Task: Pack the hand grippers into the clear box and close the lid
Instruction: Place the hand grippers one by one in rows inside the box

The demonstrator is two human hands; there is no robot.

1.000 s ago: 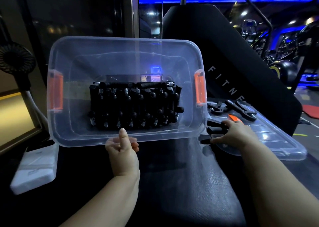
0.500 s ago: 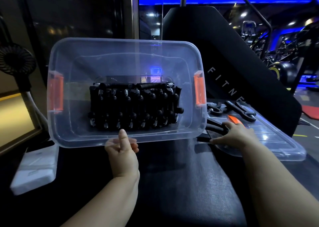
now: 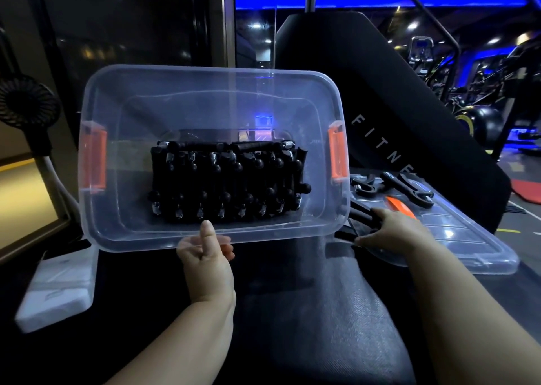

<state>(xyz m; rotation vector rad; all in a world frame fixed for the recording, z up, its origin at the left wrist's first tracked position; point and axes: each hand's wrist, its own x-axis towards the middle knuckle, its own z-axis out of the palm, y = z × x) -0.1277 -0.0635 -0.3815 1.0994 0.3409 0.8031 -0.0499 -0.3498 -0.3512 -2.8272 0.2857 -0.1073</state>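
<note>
The clear box (image 3: 123, 223) with orange side latches (image 3: 337, 153) stands tilted toward me on a black padded bench. Several black hand grippers (image 3: 228, 179) with steel springs lie packed in rows inside it. My left hand (image 3: 206, 255) grips the box's near rim, thumb over the edge. My right hand (image 3: 392, 231) holds a black hand gripper (image 3: 358, 216) just right of the box. The clear lid (image 3: 456, 238) lies flat at the right with several more loose grippers (image 3: 407, 187) on its far end.
A black upright bench pad (image 3: 395, 97) lettered FITNE rises behind the box. A small black fan (image 3: 27, 100) stands at the left. A white flat object (image 3: 55, 291) lies left of the bench. Gym machines fill the blue-lit background.
My right hand has lifted the gripper slightly off the lid's near end toward the box. The box and my left hand stay where they were.
</note>
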